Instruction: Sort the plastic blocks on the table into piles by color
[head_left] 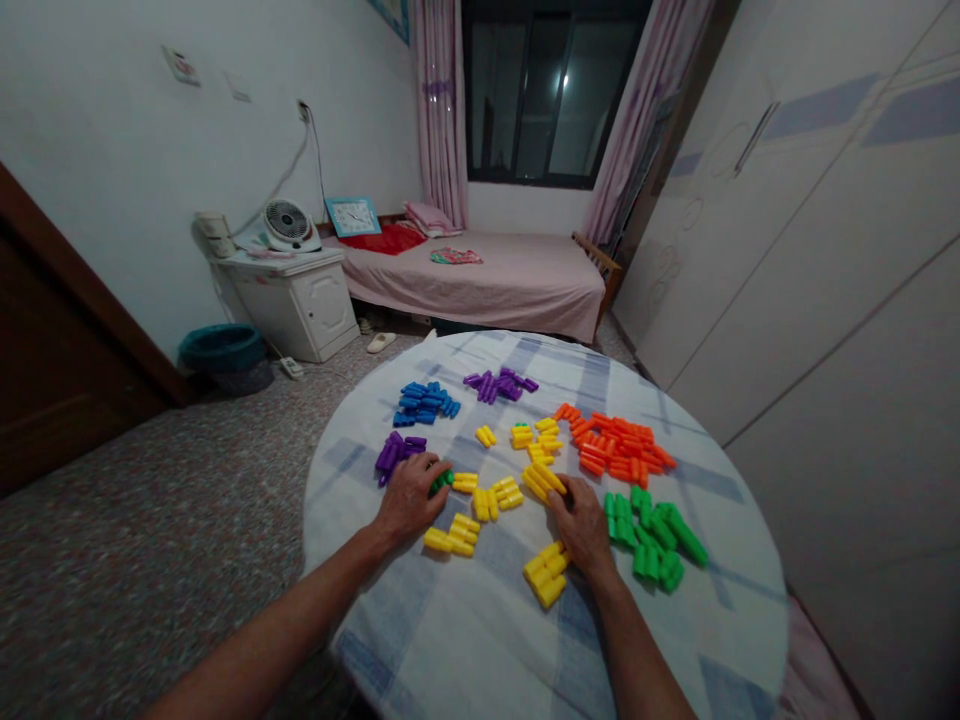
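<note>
I see the left hand (409, 497) resting palm-down on the round table with its blue-checked cloth (480, 640), fingers curled over a small green plastic block (441, 481), just beside the purple plastic blocks (395, 452). Moving right, loose yellow plastic blocks (491, 497) lie between the hands. The right hand (583, 522) sits palm-down, fingers bent onto a long yellow block (544, 482); whether it pinches, I cannot tell. Right of it lie the green plastic blocks (656, 535), with orange plastic blocks (619, 448) beyond.
</note>
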